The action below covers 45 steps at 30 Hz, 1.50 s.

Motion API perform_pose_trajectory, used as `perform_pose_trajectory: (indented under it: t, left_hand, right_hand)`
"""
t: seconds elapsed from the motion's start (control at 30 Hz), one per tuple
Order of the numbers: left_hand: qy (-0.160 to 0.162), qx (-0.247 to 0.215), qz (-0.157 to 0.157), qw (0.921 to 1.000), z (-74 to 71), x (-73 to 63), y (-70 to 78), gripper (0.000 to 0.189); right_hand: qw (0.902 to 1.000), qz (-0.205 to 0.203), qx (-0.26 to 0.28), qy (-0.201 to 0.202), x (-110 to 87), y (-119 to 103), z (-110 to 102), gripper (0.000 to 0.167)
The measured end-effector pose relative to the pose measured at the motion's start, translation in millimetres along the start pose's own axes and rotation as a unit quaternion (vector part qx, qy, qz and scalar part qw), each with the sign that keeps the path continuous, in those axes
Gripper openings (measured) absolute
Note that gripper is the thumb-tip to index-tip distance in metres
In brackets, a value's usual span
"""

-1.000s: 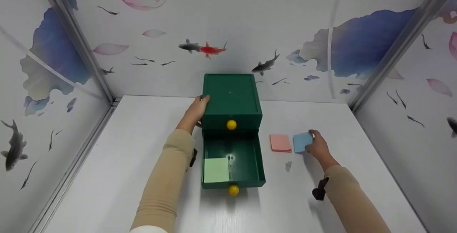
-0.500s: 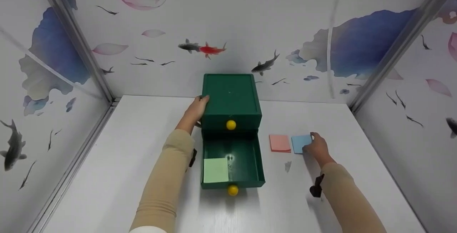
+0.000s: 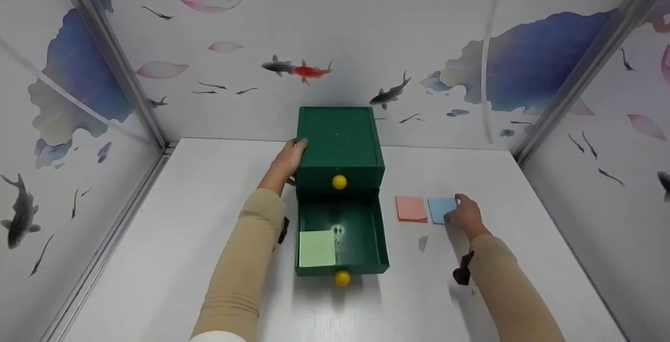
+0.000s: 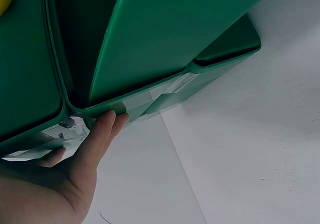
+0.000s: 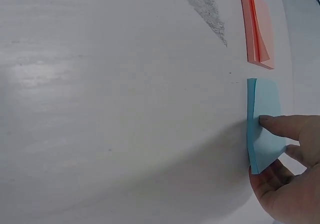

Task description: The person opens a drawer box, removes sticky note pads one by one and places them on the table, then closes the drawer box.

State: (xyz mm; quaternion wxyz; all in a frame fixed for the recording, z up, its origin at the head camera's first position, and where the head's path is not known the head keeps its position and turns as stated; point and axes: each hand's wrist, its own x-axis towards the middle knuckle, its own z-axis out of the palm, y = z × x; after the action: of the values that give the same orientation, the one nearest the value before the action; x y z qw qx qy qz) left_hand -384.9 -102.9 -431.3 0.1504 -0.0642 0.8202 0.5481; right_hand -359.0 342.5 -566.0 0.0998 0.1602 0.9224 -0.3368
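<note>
My right hand (image 3: 465, 217) pinches a blue sticky note pad (image 5: 267, 101) at its right side, low over the white table. In the right wrist view one finger lies on its top face and other fingertips sit at the lower corner. Just left of it is a pink sticky note pad (image 3: 411, 209). My left hand (image 3: 287, 160) rests its extended fingers against the left side of a green drawer cabinet (image 3: 340, 138). The lower drawer (image 3: 361, 237) is pulled out, with a light green sticky note pad (image 3: 317, 248) in its left front corner.
Yellow round knobs mark the shut upper drawer (image 3: 339, 182) and the lower drawer's front. A grey smudge (image 3: 423, 243) is on the white table (image 3: 429, 300) before the pads. Printed walls stand behind and at both sides.
The right hand has brought the blue pad slightly left and down, closer to the pink pad and squarer to it. Over the last half second it stays nearly still, as does the left hand.
</note>
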Motion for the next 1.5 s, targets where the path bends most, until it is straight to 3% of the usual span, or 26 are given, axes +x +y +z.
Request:
perform_pose_trajectory:
  t: [0.7,1.0,1.5]
  left_hand:
    - [0.002,0.000,0.000,1.0000,0.0,-1.4,6.8,0.072]
    - [0.004,0.006,-0.001,1.0000,-0.1,-1.6,5.7,0.072]
    - [0.000,-0.007,-0.010,0.9999,-0.7,-0.7,2.4,0.072]
  right_hand:
    - [0.9994,-0.005,-0.030,-0.019,0.2,-2.1,-9.2,0.074]
    - [0.9979,-0.040,-0.049,-0.015,-3.4,-6.0,-14.5,0.064]
    - [0.9908,-0.085,-0.087,-0.060,-18.5,-26.5,-13.9,0.051]
